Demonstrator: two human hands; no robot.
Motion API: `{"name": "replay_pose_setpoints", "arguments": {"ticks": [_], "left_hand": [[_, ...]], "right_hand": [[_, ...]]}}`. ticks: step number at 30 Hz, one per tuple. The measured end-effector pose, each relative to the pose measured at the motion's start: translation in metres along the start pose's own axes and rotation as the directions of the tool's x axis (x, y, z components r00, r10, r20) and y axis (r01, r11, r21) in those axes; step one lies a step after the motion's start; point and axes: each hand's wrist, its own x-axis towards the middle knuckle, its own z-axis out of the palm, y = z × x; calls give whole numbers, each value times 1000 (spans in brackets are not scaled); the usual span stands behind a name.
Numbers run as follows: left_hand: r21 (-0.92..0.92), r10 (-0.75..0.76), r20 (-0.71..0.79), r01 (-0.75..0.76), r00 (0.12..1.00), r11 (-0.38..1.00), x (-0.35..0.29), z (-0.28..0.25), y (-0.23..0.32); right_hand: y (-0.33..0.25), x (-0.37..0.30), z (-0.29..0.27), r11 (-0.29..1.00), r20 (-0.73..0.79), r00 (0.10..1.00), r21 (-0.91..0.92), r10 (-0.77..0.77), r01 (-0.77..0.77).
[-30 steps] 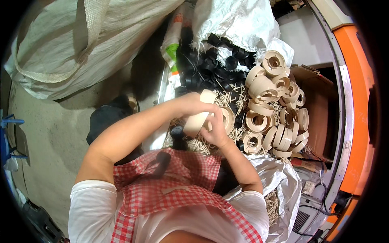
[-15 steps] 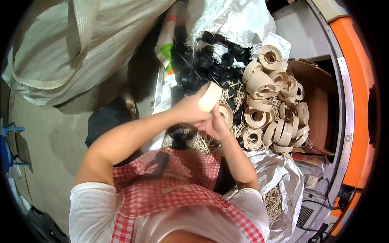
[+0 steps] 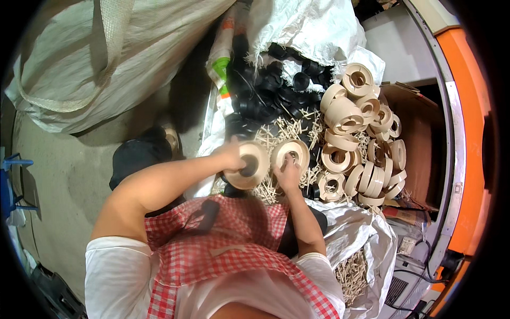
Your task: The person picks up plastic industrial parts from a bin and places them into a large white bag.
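A beige plastic ring with a wide flange and a dark round hole is held by its left side in my left hand, which is closed on it. Just to its right, a second beige ring shows its hollow face. My right hand grips this one at its near side, with fingertips reaching into the central opening. Whether those fingertips also hold something small is hidden. Loose beige pegs lie scattered beneath and around both rings.
More beige rings are piled to the right, beside a cardboard box. Black round plastic parts lie at the far side under a white woven sack. A white bag of pegs sits near right. A large sack stands far left.
My left hand has swung its ring left and nearer, turning its face upward. My right hand has separated from the left and moved onto the other ring, which has shifted slightly left.
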Motion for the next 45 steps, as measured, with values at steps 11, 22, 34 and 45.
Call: {"name": "replay_pose_setpoints", "arguments": {"ticks": [11,22,34,45], "left_hand": [[-846,254,-379,-444,890,295,1,-53,38],[-561,32,-743,-648,669,515,-3,-90,44],[-923,438,56,-121,897,364,-4,-67,38],[-629,519,-270,-557,811,543,-9,-40,46]], "right_hand": [[-145,52,-129,808,-162,973,542,-167,229],[-123,164,27,855,306,944,450,125,-259],[-102,49,-110,641,-331,651,154,-683,752],[-98,48,-117,-215,537,837,810,-104,-546]]}}
